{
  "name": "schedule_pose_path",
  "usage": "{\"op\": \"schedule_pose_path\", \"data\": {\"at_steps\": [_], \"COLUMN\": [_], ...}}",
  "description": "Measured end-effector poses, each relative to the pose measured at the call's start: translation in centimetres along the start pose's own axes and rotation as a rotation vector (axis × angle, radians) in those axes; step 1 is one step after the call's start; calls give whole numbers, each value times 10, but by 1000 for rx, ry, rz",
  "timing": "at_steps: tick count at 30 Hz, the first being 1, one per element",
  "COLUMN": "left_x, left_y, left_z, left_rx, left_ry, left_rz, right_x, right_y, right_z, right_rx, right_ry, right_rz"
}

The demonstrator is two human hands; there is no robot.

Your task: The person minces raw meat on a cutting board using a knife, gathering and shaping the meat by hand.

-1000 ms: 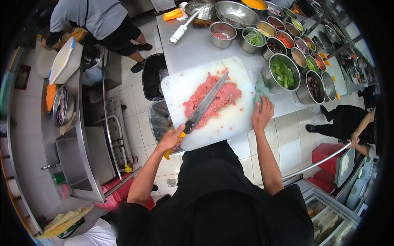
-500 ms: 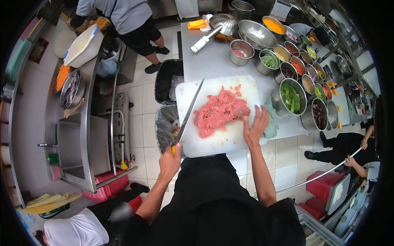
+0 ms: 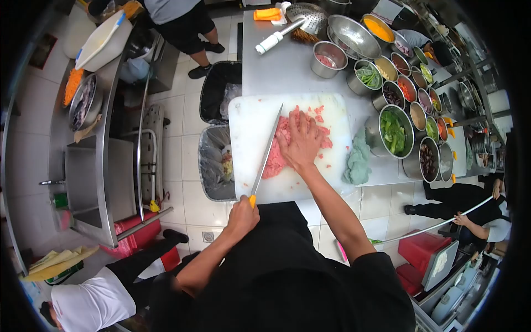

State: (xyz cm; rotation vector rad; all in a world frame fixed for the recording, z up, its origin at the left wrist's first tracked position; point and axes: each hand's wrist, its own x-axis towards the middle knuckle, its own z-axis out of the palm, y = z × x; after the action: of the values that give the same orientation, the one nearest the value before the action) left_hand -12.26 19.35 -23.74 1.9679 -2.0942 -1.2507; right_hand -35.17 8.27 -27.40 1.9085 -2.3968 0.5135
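Note:
My left hand (image 3: 241, 217) is wrapped round the yellow handle of a long knife (image 3: 269, 148), whose blade points away from me across a white cutting board (image 3: 249, 124). Along the blade's right side lies a pile of pink chopped raw meat (image 3: 274, 161); the blade touches or nearly touches its left edge. Pressed on top of the pile is my right hand (image 3: 301, 141), fingers stretched out and somewhat apart, covering much of the meat. Small meat bits are scattered at the board's far right. A crumpled green cloth (image 3: 358, 160) sits by the board's right edge.
Metal pots of cut vegetables, one with green leaves (image 3: 394, 131), crowd the steel table's (image 3: 276, 69) right side. A strainer (image 3: 307, 21) lies behind. Lined bins (image 3: 218, 185) stand left of the board. Co-workers are nearby, one holding a pole (image 3: 437, 228).
My right hand has moved left from the board's right side onto the meat. The knife has shifted right against the pile, which is now narrower. The whole view has shifted slightly.

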Motion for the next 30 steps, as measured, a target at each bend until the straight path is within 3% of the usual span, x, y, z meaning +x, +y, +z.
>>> {"op": "schedule_pose_path", "data": {"at_steps": [5,8,11,13,16,19,24,27,30], "left_x": [10,12,15,22,29,46,81,82,92], "left_y": [-7,-3,-7,-21,-30,-38,-26,-5,-17], "left_z": [-8,-57,-66,-61,-50,-27,-18,-35,-33], "left_rx": [79,174,128,68,-40,-186,-491,-386,-490], "left_ry": [22,81,244,314,400,487,516,393,355], "left_rz": [15,6,-21,-1,-85,-123,-11,-24,-25], "right_x": [7,12,32,45,28,-28,-119,-137,-140], "right_y": [-5,9,47,88,105,112,130,143,146], "right_z": [9,0,-14,-4,-32,-48,-58,-45,-39], "right_rx": [-17,63,402,388,513,279,-36,275,276], "right_ry": [-2,-151,-100,68,103,168,273,238,258], "right_rz": [24,-24,28,-61,1,-18,273,279,278]}}
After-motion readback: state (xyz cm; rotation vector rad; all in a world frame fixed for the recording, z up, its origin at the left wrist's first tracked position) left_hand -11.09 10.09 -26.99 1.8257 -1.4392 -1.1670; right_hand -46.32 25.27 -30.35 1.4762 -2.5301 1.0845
